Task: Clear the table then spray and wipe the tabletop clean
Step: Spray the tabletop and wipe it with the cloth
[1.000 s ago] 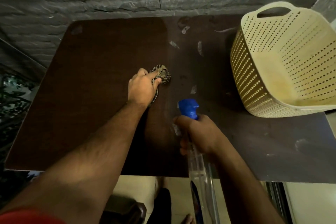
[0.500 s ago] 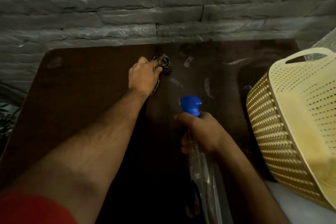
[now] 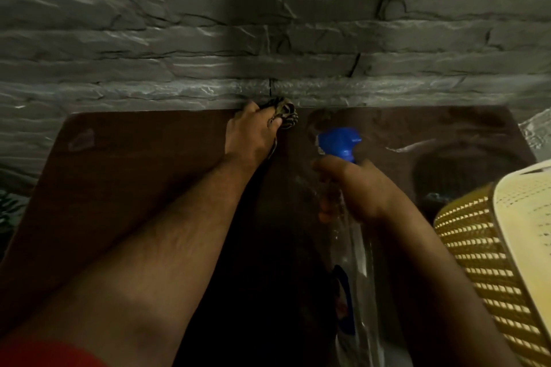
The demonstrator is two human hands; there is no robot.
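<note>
My left hand (image 3: 249, 135) grips a bunched, dark patterned cloth (image 3: 283, 112) and holds it on the dark brown tabletop (image 3: 143, 164) at its far edge, right against the wall. My right hand (image 3: 354, 188) grips the neck of a clear spray bottle (image 3: 357, 253) with a blue trigger head (image 3: 338, 143). The bottle hangs over the middle of the table, its nozzle toward the far side. Pale smears (image 3: 408, 146) show on the tabletop right of the bottle.
A cream perforated plastic basket (image 3: 492, 262) stands at the table's right side, close to my right forearm. A grey stone-block wall (image 3: 268, 39) runs along the table's far edge. A faint mark (image 3: 82, 138) sits near the far left corner.
My left hand slid the cloth from the table's middle to its far edge by the wall. The right hand and spray bottle followed forward. The view moved closer, and the basket shifted toward the lower right.
</note>
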